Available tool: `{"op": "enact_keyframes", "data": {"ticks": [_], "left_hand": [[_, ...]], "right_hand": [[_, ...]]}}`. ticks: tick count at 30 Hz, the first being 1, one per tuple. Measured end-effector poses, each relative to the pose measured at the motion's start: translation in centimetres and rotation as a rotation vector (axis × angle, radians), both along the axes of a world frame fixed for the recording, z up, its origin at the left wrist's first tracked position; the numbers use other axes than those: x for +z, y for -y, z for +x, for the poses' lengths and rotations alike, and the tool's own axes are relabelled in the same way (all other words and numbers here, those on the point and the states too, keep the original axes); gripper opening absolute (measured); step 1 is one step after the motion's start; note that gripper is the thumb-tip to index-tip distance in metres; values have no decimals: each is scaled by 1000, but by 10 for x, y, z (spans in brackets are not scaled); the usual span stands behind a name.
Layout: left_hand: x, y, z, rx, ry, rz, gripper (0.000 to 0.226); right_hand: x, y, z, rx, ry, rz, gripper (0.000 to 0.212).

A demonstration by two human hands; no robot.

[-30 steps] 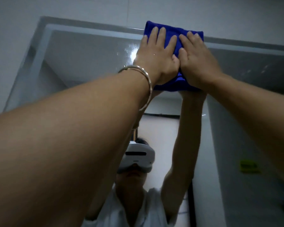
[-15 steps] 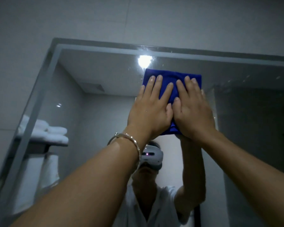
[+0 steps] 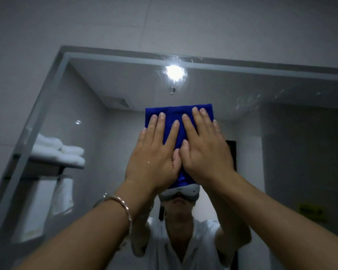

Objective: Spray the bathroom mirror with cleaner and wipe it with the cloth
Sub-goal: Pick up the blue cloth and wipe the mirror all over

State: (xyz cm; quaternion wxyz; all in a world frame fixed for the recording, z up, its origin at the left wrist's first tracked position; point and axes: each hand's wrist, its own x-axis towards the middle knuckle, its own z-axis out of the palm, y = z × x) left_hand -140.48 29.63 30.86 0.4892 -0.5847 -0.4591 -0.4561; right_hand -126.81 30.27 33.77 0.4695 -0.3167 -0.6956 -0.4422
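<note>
A folded blue cloth [image 3: 174, 117] lies flat against the bathroom mirror [image 3: 281, 133], a little below its top edge. My left hand [image 3: 154, 156], with a silver bracelet on the wrist, presses on the cloth's left half, fingers spread. My right hand [image 3: 205, 151] presses on the right half, side by side with the left, thumbs touching. Wet streaks and droplets show on the glass near the reflected ceiling light [image 3: 175, 72]. No spray bottle is in view.
The mirror's grey frame [image 3: 53, 88] runs up the left side and across the top, with white tiled wall [image 3: 164, 22] above. The glass reflects a shelf of folded white towels [image 3: 62, 152], a person in a white shirt with a headset, and a yellow label [image 3: 310, 209].
Both hands have slid the cloth straight down the mirror, from its top edge to well below the reflected light. The view has tilted down with them.
</note>
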Motion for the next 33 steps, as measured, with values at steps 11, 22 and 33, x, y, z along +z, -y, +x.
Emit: {"op": "enact_keyframes", "data": {"ticks": [11,22,33], "left_hand": [[141,3,22,76,11,-88,63],[170,-3,132,54,-150,-35,60],[103,-9,143,-27,-230,-50,57]], "right_hand": [[132,-3,24,-55,-4,-18,54],[135,-16,126,-12,-241,4,51],[62,-18,139,23,-317,41,59]]}}
